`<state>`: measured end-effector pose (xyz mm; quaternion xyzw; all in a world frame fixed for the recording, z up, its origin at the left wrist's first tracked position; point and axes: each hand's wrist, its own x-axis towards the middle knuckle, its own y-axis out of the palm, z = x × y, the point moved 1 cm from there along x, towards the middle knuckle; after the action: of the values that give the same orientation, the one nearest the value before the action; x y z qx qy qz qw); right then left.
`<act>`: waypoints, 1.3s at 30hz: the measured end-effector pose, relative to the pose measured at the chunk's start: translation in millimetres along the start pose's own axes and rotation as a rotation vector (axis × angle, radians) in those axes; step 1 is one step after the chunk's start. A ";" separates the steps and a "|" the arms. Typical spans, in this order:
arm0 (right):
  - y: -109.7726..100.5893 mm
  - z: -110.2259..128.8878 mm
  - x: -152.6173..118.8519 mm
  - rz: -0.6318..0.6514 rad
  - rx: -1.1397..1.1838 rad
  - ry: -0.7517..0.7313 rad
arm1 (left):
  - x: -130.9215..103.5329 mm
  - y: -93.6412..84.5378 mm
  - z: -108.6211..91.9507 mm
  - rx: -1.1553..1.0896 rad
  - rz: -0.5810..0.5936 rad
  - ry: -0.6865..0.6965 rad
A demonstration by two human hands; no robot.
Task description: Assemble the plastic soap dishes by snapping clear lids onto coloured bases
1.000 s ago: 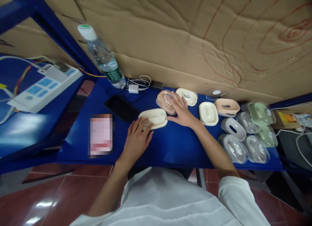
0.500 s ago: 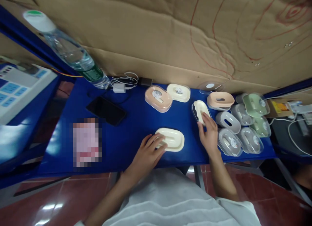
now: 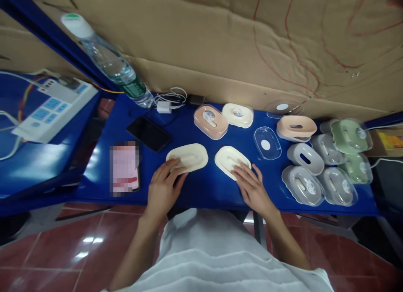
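My left hand point(image 3: 165, 185) grips the left end of a cream oval soap dish point(image 3: 195, 155), fingers over its top and thumb at the near edge. A second cream oval piece point(image 3: 225, 157), also like a shallow soap dish, lies to the right, with a gap between the two. My right hand point(image 3: 252, 187) holds its right end, the fingertips covering part of it. Just beyond my right hand, a clear oval lid point(image 3: 273, 148) with a white round sticker rests on the blue table point(image 3: 201, 195).
Behind are a lidded peach soap box point(image 3: 217, 126) and a lidded cream one point(image 3: 242, 115). Several peach, grey point(image 3: 305, 185) and green point(image 3: 349, 136) boxes crowd the right. Leftward are a black phone point(image 3: 147, 133), a blurred-out phone point(image 3: 126, 168), a charger point(image 3: 164, 107) and a water bottle point(image 3: 119, 69).
My right hand has moved left with its cream piece, away from the clear lid. My left hand has shifted the other dish left and away from me. The view has turned slightly.
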<state>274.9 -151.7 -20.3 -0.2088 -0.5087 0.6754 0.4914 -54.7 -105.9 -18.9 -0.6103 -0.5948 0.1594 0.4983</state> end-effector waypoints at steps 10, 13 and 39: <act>-26.0 -14.6 28.8 -0.072 0.038 -0.021 | 15.0 13.7 -3.6 0.111 -0.089 -0.067; -48.5 -30.2 43.0 -0.115 -0.165 0.153 | 13.1 14.3 -5.3 0.149 -0.107 -0.029; -39.7 -91.8 177.0 0.058 -0.312 0.299 | 4.4 32.6 -44.5 -0.189 0.205 0.318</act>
<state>288.5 47.6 17.4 -0.3948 -0.5223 0.5640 0.5033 -0.1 -113.9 -23.0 -0.7291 -0.4558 0.0542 0.5077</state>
